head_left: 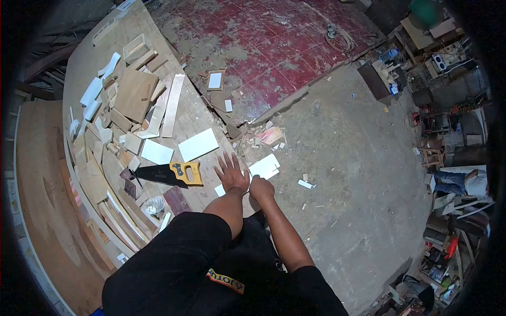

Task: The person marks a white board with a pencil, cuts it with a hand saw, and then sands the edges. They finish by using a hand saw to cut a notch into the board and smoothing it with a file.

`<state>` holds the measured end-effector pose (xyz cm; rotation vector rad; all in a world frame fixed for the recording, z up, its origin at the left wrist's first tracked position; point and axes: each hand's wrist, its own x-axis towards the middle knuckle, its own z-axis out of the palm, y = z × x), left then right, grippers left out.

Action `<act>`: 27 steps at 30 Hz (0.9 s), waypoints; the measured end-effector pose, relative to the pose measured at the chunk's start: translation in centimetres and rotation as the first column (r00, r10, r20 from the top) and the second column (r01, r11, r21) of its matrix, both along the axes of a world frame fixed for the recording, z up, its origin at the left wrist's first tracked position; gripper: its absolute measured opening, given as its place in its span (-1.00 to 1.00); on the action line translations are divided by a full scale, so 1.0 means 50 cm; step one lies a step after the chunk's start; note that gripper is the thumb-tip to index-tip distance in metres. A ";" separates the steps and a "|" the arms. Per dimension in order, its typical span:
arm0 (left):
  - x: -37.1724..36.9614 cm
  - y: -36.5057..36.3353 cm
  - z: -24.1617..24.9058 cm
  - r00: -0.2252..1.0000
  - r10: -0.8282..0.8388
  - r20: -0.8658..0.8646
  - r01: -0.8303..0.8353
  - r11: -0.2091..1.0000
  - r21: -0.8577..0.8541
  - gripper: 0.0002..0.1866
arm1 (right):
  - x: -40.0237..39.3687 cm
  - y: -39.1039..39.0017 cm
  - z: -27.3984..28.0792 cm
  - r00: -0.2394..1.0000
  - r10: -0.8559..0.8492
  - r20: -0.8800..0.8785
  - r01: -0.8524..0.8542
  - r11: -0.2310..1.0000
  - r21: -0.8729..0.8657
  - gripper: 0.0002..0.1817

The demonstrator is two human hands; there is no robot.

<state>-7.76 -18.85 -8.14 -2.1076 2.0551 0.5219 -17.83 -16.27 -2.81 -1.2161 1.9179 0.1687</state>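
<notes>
My left hand (232, 175) lies flat with its fingers spread, pressing on a long white board (265, 166) at the edge of the wooden table (203, 113). The board juts past the table edge over the floor, and a slit shows near its far end. Close beside the left hand, my right hand (262, 188) is closed in a fist against the board's near side. Whatever it grips is hidden by the fingers. To the left lies a handsaw (168, 174) with a yellow handle. Two white panels (198, 145) rest beyond it.
Wood offcuts (134, 97) are heaped on the table's left part. A clear plastic roll or cup (154, 205) sits near my body. Scraps litter the concrete floor (348, 158) and red tiles (274, 58). Clutter and a person in jeans (449, 181) are along the right side.
</notes>
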 end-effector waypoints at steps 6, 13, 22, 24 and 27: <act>0.001 0.002 -0.010 0.999 -0.016 0.045 0.016 1.000 0.004 -0.10 | -0.013 0.020 0.087 0.998 0.047 0.031 -0.049 0.995 0.083 -0.64; 0.005 -0.008 -0.011 1.000 0.000 0.006 0.000 0.999 0.052 -0.11 | 0.020 -0.021 0.007 1.000 -0.001 0.011 0.002 1.000 -0.028 -0.60; 0.003 -0.004 -0.009 1.000 -0.009 0.021 0.008 0.998 0.058 -0.10 | 0.004 -0.022 0.097 0.979 0.199 0.043 -0.201 0.978 0.054 -0.59; 0.003 -0.005 -0.016 1.000 0.002 0.008 -0.003 0.999 0.046 -0.10 | 0.027 -0.040 0.014 1.000 0.012 0.006 -0.012 0.998 0.056 -0.33; 0.008 -0.008 -0.017 1.000 0.000 0.006 -0.001 0.996 0.085 -0.10 | 0.027 -0.033 -0.008 1.000 -0.026 0.016 0.025 1.000 0.008 -0.58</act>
